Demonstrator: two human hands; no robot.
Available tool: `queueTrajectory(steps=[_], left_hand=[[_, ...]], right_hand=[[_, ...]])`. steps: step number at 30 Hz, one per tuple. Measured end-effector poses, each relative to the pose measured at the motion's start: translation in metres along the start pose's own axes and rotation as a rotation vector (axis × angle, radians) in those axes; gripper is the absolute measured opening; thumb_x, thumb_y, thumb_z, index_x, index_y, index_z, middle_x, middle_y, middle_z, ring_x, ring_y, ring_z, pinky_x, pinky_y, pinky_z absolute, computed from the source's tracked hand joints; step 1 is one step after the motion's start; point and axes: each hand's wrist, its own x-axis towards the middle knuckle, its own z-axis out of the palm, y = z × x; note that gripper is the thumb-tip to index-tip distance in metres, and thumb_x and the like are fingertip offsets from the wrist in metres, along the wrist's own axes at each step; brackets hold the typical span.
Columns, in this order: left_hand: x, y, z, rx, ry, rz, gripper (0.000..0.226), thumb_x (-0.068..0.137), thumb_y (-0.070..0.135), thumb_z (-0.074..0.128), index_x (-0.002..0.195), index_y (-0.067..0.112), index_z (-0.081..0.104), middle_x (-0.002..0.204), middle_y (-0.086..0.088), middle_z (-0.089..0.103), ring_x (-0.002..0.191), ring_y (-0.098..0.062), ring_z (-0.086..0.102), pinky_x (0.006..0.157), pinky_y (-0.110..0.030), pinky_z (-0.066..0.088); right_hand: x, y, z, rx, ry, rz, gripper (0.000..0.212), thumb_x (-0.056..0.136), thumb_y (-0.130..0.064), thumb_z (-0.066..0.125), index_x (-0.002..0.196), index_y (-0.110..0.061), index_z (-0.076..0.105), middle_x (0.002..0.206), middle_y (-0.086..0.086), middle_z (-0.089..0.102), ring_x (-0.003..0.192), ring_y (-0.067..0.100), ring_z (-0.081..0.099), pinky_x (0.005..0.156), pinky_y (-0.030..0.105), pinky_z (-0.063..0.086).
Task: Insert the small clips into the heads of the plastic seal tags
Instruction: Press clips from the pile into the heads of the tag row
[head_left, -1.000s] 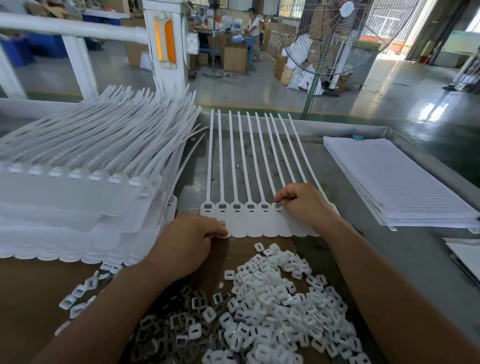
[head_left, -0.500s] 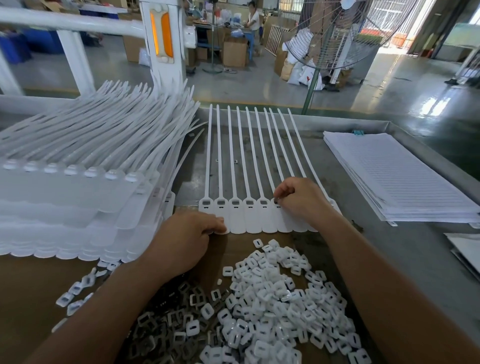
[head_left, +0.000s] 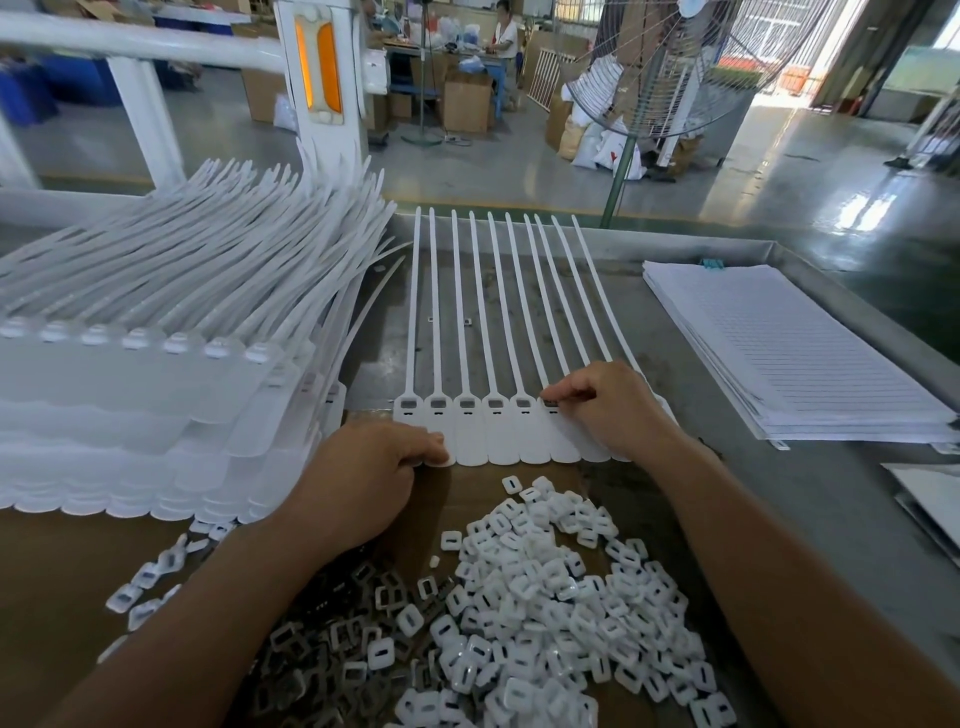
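A joined strip of white seal tags (head_left: 485, 431) lies flat in front of me, tails pointing away; the five left heads show grey inserts. My right hand (head_left: 605, 402) rests on the strip's right part, fingertips pinching a small dark clip (head_left: 549, 401) at the sixth head. My left hand (head_left: 371, 470) grips the near left corner of the strip, thumb on its flag. Near me lie a heap of white caps (head_left: 550, 618) and a heap of grey metal clips (head_left: 337, 639).
A tall stack of tag strips (head_left: 156, 395) fills the left side. A pile of lined paper sheets (head_left: 789, 353) sits at the right. Brown cardboard (head_left: 52, 587) covers the near table, metal tray rim (head_left: 831, 280) at the back. A standing fan (head_left: 670, 67) is beyond.
My right hand has stayed at the same head, fingertips shifting slightly. My left hand keeps its hold on the strip's corner. The view has tilted a little.
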Motion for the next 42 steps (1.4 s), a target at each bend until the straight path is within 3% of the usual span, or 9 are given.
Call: queueTrajectory(steps=[6, 11, 14, 19, 22, 25, 30, 35, 42], left_hand=[[0.001, 0.0, 0.001, -0.002, 0.001, 0.006, 0.041, 0.087, -0.002, 0.045, 0.109, 0.027, 0.066, 0.121, 0.012, 0.059, 0.116, -0.002, 0.049, 0.095, -0.012, 0.026], [0.001, 0.0, 0.001, 0.012, -0.002, 0.015, 0.042, 0.087, -0.001, 0.044, 0.11, 0.027, 0.065, 0.123, 0.013, 0.058, 0.118, -0.002, 0.047, 0.095, -0.012, 0.025], [0.0, 0.0, -0.001, 0.022, -0.01, 0.024, 0.043, 0.086, -0.001, 0.044, 0.112, 0.027, 0.064, 0.124, 0.013, 0.057, 0.118, -0.001, 0.047, 0.095, -0.011, 0.023], [0.001, 0.001, -0.002, 0.021, -0.009, 0.022, 0.043, 0.086, -0.001, 0.044, 0.111, 0.027, 0.065, 0.124, 0.013, 0.057, 0.116, 0.001, 0.046, 0.095, -0.011, 0.023], [-0.001, 0.001, -0.001, -0.015, 0.012, 0.039, 0.038, 0.085, 0.001, 0.049, 0.103, 0.027, 0.069, 0.118, 0.012, 0.062, 0.106, 0.007, 0.048, 0.094, -0.012, 0.03], [0.0, 0.001, 0.001, -0.01, 0.052, 0.035, 0.035, 0.084, 0.001, 0.053, 0.101, 0.026, 0.07, 0.113, 0.012, 0.064, 0.107, 0.004, 0.053, 0.093, -0.009, 0.031], [0.001, 0.0, 0.002, -0.015, 0.049, 0.02, 0.039, 0.083, -0.004, 0.05, 0.103, 0.023, 0.069, 0.116, 0.009, 0.063, 0.111, 0.0, 0.052, 0.094, -0.009, 0.028], [0.0, -0.001, 0.002, -0.027, 0.054, 0.032, 0.041, 0.08, -0.006, 0.049, 0.102, 0.022, 0.07, 0.116, 0.008, 0.063, 0.11, 0.002, 0.051, 0.094, -0.007, 0.028], [0.0, -0.004, 0.005, -0.06, 0.082, 0.058, 0.04, 0.077, -0.008, 0.052, 0.094, 0.021, 0.073, 0.107, 0.009, 0.067, 0.091, 0.021, 0.041, 0.077, 0.013, 0.022]], right_hand=[[-0.007, 0.007, 0.002, -0.214, -0.059, -0.122, 0.04, 0.093, 0.004, 0.041, 0.121, -0.016, 0.061, 0.11, 0.004, 0.054, 0.092, 0.009, 0.045, 0.078, 0.017, 0.032], [-0.012, 0.004, -0.005, 0.048, -0.007, -0.06, 0.033, 0.095, -0.002, 0.043, 0.122, -0.01, 0.059, 0.122, 0.003, 0.06, 0.112, 0.015, 0.053, 0.092, 0.02, 0.041], [-0.019, -0.011, -0.013, 0.061, 0.018, -0.119, 0.026, 0.093, -0.007, 0.049, 0.115, -0.012, 0.064, 0.111, -0.004, 0.063, 0.096, 0.005, 0.056, 0.078, 0.006, 0.04], [-0.054, -0.058, -0.015, 0.061, -0.234, -0.298, 0.018, 0.089, -0.02, 0.057, 0.104, -0.022, 0.067, 0.088, -0.021, 0.06, 0.078, -0.01, 0.058, 0.071, 0.008, 0.046], [-0.078, -0.084, -0.003, -0.033, -0.387, -0.47, 0.02, 0.088, -0.023, 0.059, 0.105, -0.02, 0.067, 0.097, -0.009, 0.064, 0.086, 0.0, 0.058, 0.078, 0.013, 0.045], [-0.092, -0.098, 0.012, -0.119, -0.488, -0.565, 0.022, 0.086, -0.026, 0.06, 0.104, -0.016, 0.067, 0.105, 0.002, 0.061, 0.096, 0.014, 0.054, 0.086, 0.032, 0.045], [-0.093, -0.098, 0.029, -0.24, -0.523, -0.55, 0.031, 0.085, -0.024, 0.062, 0.115, -0.017, 0.061, 0.109, 0.004, 0.053, 0.102, 0.02, 0.049, 0.086, 0.037, 0.044], [-0.091, -0.096, 0.033, -0.227, -0.52, -0.519, 0.018, 0.085, -0.021, 0.061, 0.103, -0.017, 0.063, 0.104, 0.003, 0.055, 0.097, 0.02, 0.052, 0.081, 0.034, 0.042], [-0.093, -0.091, 0.031, -0.028, -0.47, -0.438, 0.013, 0.082, -0.021, 0.065, 0.096, -0.02, 0.064, 0.097, -0.005, 0.063, 0.087, 0.009, 0.053, 0.074, 0.022, 0.041]])
